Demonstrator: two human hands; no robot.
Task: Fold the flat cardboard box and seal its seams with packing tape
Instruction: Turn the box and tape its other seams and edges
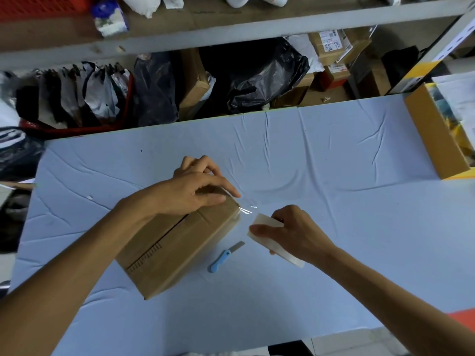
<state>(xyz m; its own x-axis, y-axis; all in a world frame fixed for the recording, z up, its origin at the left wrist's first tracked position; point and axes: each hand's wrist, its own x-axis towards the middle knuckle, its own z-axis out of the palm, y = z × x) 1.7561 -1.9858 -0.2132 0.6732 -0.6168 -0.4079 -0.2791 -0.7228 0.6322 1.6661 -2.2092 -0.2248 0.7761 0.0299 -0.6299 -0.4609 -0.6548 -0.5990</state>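
Observation:
A folded brown cardboard box [174, 247] lies at an angle on the light blue table [321, 155]; its top flaps meet in a dark centre seam. My left hand [195, 188] presses flat on the box's far end, fingers over the end of the tape. My right hand [290, 232] grips a roll of clear packing tape [270, 237] just right of the box. A short shiny strip of tape [246, 209] stretches from the roll to the box's far right corner.
A small blue-handled knife [224, 257] lies on the table between the box and my right hand. An open brown carton [434, 134] with papers stands at the table's right edge. Behind the table are shelves, black bags [267, 78] and stacked parcels.

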